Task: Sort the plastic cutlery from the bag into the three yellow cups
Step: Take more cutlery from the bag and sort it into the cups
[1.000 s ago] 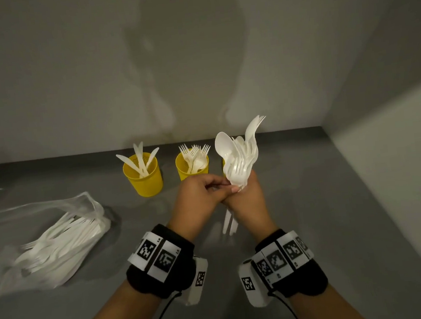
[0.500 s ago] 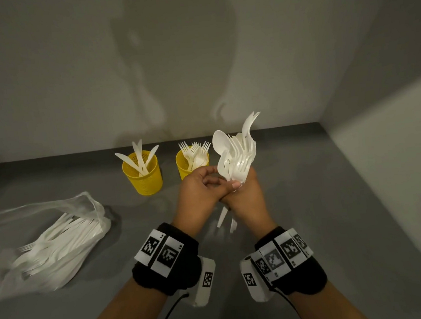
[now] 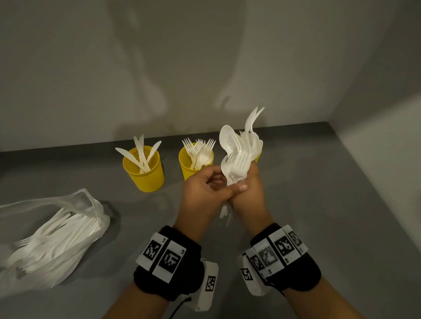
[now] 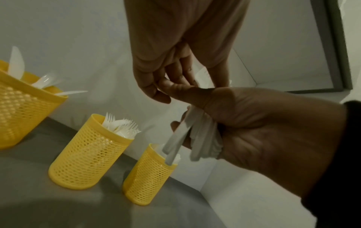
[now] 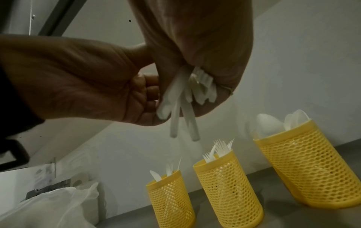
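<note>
Gripping a cutlery bunch [image 3: 239,154], both hands' fingers [image 3: 207,182] hide the spoon cup [image 5: 304,168] beside the bag [image 3: 42,239].

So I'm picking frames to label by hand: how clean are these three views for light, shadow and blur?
Head view: sharp, dim, soft shadows on the wall; the held cutlery is bright, near blown out. Left wrist view: grainy, and the right hand looms dark. Right wrist view: murky, handle ends smeared, cups leaning from wide-angle distortion.
</note>
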